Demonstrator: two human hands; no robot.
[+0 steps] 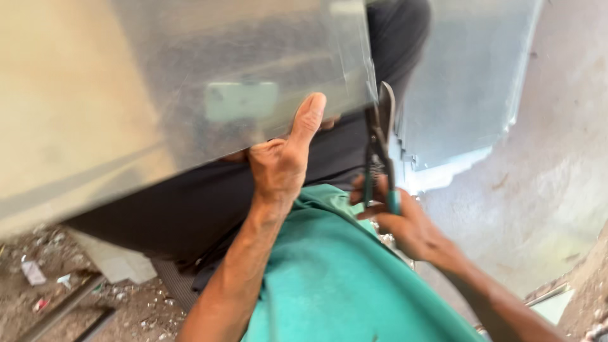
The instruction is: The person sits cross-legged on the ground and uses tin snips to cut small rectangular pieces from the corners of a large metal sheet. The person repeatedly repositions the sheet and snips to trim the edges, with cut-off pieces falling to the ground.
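The metal sheet (177, 95) fills the upper left, lying over the lap; the left hand (282, 161) grips its lower edge, thumb up; just right, the right hand (399, 218) clenches the snips (380, 145), pointing upward along the sheet's right edge.

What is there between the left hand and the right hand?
In the head view, the tin snips stand between left hand and right hand, cutting the edge of the metal sheet.

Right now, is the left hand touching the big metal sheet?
Touching. The head view shows the left hand gripping the lower edge of the metal sheet, its thumb pressed flat against the face and the other fingers hidden behind.
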